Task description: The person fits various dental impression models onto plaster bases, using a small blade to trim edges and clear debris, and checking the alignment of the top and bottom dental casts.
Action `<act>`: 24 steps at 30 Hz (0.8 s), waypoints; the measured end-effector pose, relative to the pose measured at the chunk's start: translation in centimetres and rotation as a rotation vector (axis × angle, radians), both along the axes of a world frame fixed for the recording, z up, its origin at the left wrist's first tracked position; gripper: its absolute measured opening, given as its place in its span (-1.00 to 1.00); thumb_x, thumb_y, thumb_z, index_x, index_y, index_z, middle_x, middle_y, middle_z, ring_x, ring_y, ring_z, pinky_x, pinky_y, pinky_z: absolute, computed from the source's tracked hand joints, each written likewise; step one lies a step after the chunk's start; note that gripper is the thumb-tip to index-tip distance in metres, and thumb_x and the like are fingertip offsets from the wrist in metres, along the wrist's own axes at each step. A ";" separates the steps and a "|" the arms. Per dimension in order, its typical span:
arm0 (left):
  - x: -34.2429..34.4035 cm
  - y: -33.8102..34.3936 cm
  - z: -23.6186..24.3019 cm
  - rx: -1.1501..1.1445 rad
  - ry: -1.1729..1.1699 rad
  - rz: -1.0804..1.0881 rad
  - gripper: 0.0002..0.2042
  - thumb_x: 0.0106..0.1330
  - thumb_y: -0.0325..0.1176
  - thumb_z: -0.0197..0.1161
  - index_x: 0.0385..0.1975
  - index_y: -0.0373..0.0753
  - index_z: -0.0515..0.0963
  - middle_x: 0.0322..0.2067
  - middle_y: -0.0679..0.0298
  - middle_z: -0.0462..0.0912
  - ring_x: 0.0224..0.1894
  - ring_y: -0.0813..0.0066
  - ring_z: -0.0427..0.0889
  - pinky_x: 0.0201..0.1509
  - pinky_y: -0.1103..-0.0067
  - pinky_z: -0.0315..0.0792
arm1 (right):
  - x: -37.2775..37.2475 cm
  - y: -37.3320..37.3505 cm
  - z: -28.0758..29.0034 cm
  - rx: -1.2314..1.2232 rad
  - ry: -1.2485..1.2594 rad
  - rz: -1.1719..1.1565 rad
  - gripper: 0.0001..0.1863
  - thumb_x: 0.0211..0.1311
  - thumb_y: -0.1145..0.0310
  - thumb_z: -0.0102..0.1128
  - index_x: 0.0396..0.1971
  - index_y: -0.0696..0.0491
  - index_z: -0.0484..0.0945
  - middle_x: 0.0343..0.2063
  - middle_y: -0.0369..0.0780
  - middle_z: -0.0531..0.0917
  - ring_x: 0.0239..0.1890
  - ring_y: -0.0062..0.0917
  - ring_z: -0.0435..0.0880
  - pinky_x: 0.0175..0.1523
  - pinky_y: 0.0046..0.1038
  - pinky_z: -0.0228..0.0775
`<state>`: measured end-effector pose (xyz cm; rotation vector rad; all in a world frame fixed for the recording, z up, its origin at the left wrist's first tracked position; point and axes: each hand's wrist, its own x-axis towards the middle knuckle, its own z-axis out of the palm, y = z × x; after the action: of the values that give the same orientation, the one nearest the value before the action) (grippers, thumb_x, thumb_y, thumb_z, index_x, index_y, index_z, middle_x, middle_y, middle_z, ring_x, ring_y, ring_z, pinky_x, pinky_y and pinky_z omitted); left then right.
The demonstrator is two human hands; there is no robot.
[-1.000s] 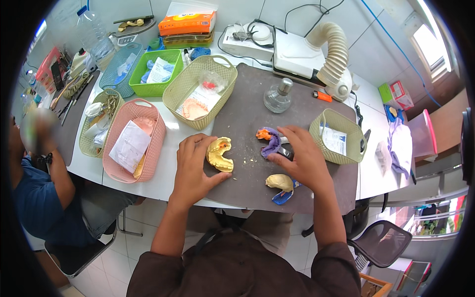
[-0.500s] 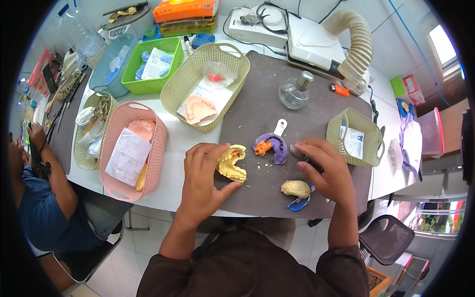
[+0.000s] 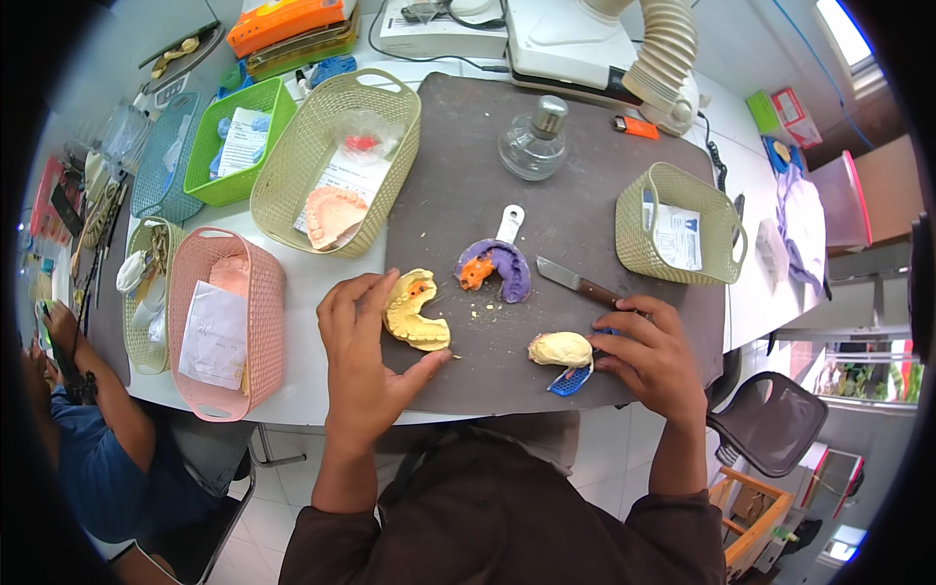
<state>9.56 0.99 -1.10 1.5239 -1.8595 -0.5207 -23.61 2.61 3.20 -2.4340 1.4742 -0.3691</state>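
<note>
Left of the purple impression [image 3: 512, 265], the half-open left hand [image 3: 354, 359] cups a separated cast [image 3: 414, 324]; rightward, the half-curled right hand [image 3: 660, 363] touches the still plaster-laden blue tray [image 3: 568, 381].

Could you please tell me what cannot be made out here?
- Head view: part of the blue tray, hidden by cream lump and right hand.
- Head view: top of the hose, cut off by upper edge.
- Head view: pink basket floor, mostly under paper.
- Head view: crumbs, too small to count.
</note>
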 end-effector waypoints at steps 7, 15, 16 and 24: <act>0.3 0.9 0.6 -0.146 0.074 -0.027 -0.31 -0.04 -0.23 0.59 0.17 -0.26 0.52 0.17 0.09 0.48 0.28 0.00 0.33 0.38 0.19 0.24 | -1.0 0.1 -0.7 -0.083 -0.074 -0.067 -0.70 0.06 0.47 0.43 -0.14 -0.03 0.72 0.01 -0.29 0.66 0.14 -0.26 0.55 0.21 -0.25 0.37; -8.9 2.3 2.9 -0.037 0.045 -0.582 -0.26 0.08 -0.18 0.54 0.27 -0.30 0.40 0.22 0.04 0.44 0.28 0.05 0.41 0.33 0.26 0.31 | -0.1 -1.9 -1.3 -0.169 -0.139 -0.175 -0.67 0.14 0.50 0.37 -0.05 0.06 0.67 -0.01 -0.18 0.65 0.02 -0.21 0.62 0.09 -0.22 0.46; -9.5 2.1 2.4 -0.038 -0.009 -0.574 -0.24 0.08 -0.18 0.54 0.28 -0.30 0.38 0.22 0.05 0.43 0.27 0.06 0.41 0.33 0.27 0.30 | 0.2 -2.3 -1.3 -0.177 -0.116 -0.179 -0.67 0.15 0.51 0.36 -0.04 0.06 0.67 -0.01 -0.16 0.65 0.00 -0.21 0.62 0.07 -0.23 0.47; -10.9 1.3 0.7 -0.042 -0.039 -0.539 -0.30 0.06 -0.27 0.50 0.24 -0.31 0.39 0.11 0.08 0.47 0.18 0.10 0.45 0.24 0.26 0.30 | 0.7 -2.2 -0.9 -0.125 -0.072 -0.250 -0.59 0.26 0.59 0.22 0.12 0.10 0.59 -0.05 -0.06 0.62 0.01 -0.17 0.62 0.12 -0.27 0.47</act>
<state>-1.32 2.25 -0.40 0.9975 -2.3001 -0.6890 -22.94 0.45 2.30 -2.3038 1.7768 -0.6111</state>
